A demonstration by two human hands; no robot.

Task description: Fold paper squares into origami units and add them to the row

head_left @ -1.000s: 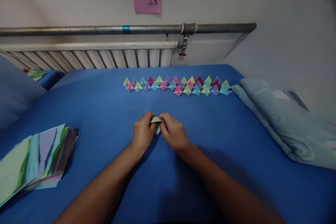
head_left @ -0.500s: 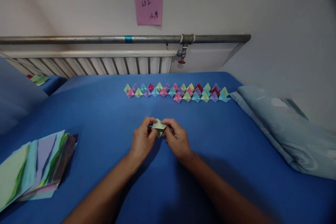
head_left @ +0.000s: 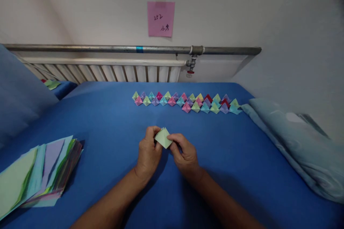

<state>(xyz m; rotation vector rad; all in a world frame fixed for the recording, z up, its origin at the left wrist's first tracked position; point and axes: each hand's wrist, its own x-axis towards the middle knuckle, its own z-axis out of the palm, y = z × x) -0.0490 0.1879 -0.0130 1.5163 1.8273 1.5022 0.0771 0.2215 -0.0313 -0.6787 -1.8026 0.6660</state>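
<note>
A pale green folded origami piece (head_left: 163, 138), diamond-shaped with layered points at its top, is held above the blue surface. My left hand (head_left: 149, 150) grips its left side, thumb below and fingers behind. At the right corner, my right hand (head_left: 185, 154) pinches it between thumb and index finger. Beyond the hands, several small folded paper pieces (head_left: 171, 101) in pink, green, blue, purple, yellow and red lie in staggered rows. The fingertips behind the paper are hidden.
A fanned stack of coloured paper sheets (head_left: 16, 177) lies at the left on the blue covering (head_left: 107, 118). Folded light-blue fabric (head_left: 292, 146) rests at the right. Behind stand a radiator (head_left: 129, 73) and a metal pipe (head_left: 102, 48); a pink note (head_left: 160, 19) hangs on the wall.
The green paper has turned from an opened-out shape to a flat diamond facing me. Both hands have shifted their hold on it. The whole view has moved slightly.
</note>
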